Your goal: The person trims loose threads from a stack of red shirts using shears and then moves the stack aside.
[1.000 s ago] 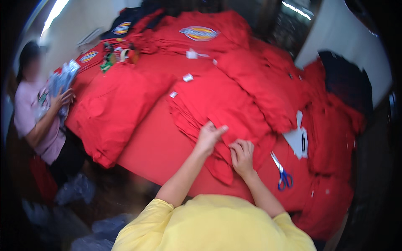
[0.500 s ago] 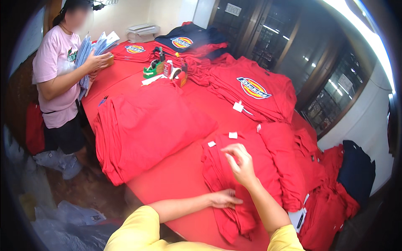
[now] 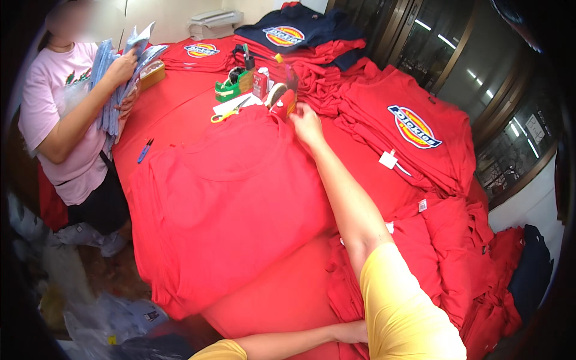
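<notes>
Your right hand [image 3: 307,125] has moved beside the tape roll [image 3: 276,94], upper middle, your left hand [image 3: 350,332] apart at the lower-right red garments [image 3: 420,255], both grips unclear, and a hasty snatch could topple the red box [image 3: 260,86].

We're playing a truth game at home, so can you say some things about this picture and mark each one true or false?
1. The right hand reaches farther across the red table than the left hand. True.
2. The co-worker has empty hands. False: the co-worker holds a bundle of pale blue packets.
3. The scissors near the green tape dispenser have pink handles. False: they are yellow.
4. A navy shirt with an oval print lies on red garments. True.
5. The blue thread snips lie on the floor. False: they lie on the table.
</notes>
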Demonstrator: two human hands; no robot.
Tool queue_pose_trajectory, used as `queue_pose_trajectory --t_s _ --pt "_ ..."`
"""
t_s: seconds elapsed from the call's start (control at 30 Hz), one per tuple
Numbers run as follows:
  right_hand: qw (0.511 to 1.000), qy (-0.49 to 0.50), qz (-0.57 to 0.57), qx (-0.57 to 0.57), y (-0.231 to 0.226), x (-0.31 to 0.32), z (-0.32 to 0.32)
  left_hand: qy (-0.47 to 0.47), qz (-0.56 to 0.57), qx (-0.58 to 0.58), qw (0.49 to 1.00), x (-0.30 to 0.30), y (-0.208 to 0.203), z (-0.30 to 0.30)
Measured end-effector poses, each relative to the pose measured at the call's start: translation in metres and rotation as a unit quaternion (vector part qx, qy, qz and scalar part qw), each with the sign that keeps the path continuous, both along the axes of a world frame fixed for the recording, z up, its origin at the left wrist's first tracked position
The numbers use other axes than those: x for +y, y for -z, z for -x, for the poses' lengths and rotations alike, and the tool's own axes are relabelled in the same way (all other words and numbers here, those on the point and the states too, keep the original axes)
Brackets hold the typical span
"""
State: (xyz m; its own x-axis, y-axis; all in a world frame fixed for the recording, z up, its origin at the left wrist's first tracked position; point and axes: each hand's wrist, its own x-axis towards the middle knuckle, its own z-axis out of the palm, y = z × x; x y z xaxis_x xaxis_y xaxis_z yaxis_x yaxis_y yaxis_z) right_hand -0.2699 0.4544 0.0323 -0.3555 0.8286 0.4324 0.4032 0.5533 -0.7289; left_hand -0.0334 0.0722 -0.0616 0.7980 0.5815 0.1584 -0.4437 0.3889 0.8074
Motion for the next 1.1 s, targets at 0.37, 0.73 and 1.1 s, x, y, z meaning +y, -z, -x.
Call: queue_pose_trajectory --t_s 0.37,0.73,1.1 --pt "0.997 0.058 -0.044 0.033 0.017 0.050 0.036 0.041 0.024 -0.006 0.999 0.002 0.007 0.004" --pt "0.960 -0.033 -0.175 -0.214 0.015 0.008 0.049 0.041 0.022 -0.008 0.999 0.008 0.005 0.005" --pt "0.918 -0.286 -0.199 -0.190 0.035 0.024 0.059 0.053 0.019 -0.005 0.998 0.006 0.000 0.009"
